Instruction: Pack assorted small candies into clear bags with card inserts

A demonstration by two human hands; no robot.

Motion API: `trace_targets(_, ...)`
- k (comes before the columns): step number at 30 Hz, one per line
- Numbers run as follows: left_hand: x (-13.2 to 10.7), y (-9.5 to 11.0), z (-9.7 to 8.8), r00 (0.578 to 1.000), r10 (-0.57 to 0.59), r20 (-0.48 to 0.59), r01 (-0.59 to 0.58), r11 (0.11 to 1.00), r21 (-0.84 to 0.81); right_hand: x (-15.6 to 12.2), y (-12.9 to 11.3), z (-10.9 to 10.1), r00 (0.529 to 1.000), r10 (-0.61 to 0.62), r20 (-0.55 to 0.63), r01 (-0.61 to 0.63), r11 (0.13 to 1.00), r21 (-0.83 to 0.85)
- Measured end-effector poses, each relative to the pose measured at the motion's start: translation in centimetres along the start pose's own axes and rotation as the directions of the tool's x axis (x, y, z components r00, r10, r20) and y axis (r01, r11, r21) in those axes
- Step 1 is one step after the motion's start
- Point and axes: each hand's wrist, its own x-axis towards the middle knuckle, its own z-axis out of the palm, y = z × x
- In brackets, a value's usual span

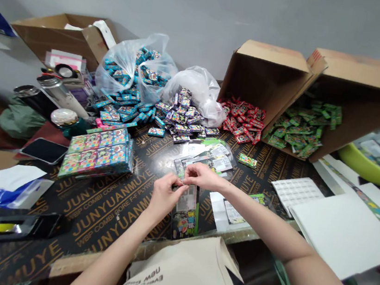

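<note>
My left hand (164, 196) and my right hand (201, 176) meet over the middle of a dark printed plywood tabletop (107, 211). Their fingertips pinch the top of a transparent plastic packet (184, 214) holding a printed card with a green edge. The fingers hide the packet's upper end. Just beyond my right hand lies a loose heap of flat packets and printed cards (205, 159). Several more sheets and cards (233, 212) lie to the right of my right wrist.
Heaps of small blue, purple, red and green packs (124, 106) spill across the back of the table from plastic bags and tipped cardboard boxes (268, 78). Stacked wrapped packs (97, 153) stand left of my hands. White boards (343, 228) lie at right, and a canvas bag (183, 272) sits below the table edge.
</note>
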Motion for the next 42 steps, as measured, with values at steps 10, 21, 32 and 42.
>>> trace_targets(10, -0.5, -3.3, -4.2, 0.992, -0.018, 0.125, -0.031, 0.923, 0.385, -6.6, 6.3, -6.7, 0.819, 0.026, -0.573, -0.288, 0.883, -0.372)
trace_targets(21, -1.4, -6.0, 0.6, 0.659, -0.013, 0.752, -0.403, 0.838, 0.368, -13.5, 14.2, -6.7, 0.849, 0.18, -0.498, -0.474, 0.675, -0.565)
trace_targets(32, 2.2, -2.3, -2.9, 0.891, 0.05, 0.452, -0.002, 0.994, -0.106, -14.3, 13.7, -5.1, 0.855, 0.019, -0.518, -0.401, 0.658, -0.637)
trace_targets(42, 0.4, -3.2, -1.2, 0.973, -0.081, 0.217, 0.132, 0.964, -0.23, -13.3, 12.6, -4.0, 0.727, -0.076, -0.682, -0.352, 0.812, -0.466)
